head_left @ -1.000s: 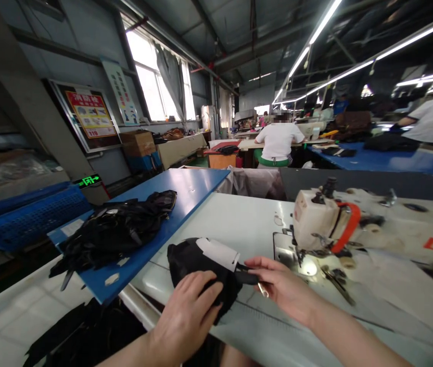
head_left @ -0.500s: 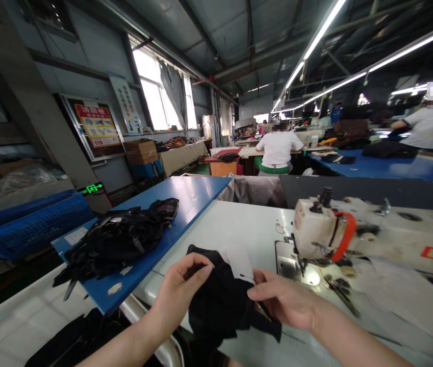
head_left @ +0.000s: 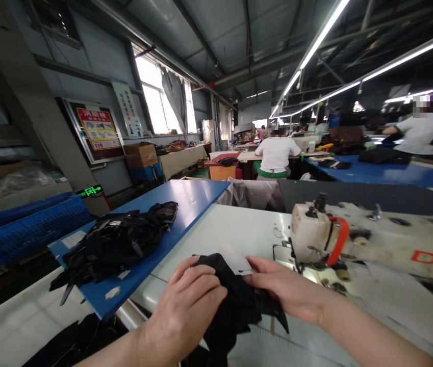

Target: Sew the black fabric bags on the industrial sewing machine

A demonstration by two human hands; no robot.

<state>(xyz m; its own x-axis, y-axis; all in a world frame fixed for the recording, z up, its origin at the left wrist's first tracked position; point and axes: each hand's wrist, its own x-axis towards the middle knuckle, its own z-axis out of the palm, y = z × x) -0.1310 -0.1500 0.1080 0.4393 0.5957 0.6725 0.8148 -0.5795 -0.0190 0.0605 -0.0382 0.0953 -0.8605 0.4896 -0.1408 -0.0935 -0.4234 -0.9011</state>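
Note:
My left hand [head_left: 187, 308] and my right hand [head_left: 283, 290] both grip a piece of black fabric [head_left: 237, 300] with a white patch [head_left: 235, 261] on it, at the near edge of the white sewing table [head_left: 235, 224]. The fabric hangs crumpled between the hands and droops over the table edge. My fingers are curled round the cloth on both sides. A white sewing machine [head_left: 315, 229] with an orange guard stands just right of my right hand, its needle plate [head_left: 285, 252] close to my fingers.
A pile of black fabric pieces [head_left: 120, 239] lies on a blue board [head_left: 185, 193] to the left. A blue crate [head_left: 28, 229] stands further left. More black cloth [head_left: 78, 341] lies below the table. Other people in white shirts [head_left: 277, 153] sit at tables behind.
The left hand went from lying flat on the fabric to pinching and then gripping it. The fabric was turned and bunched up between both hands, so less of the white patch shows.

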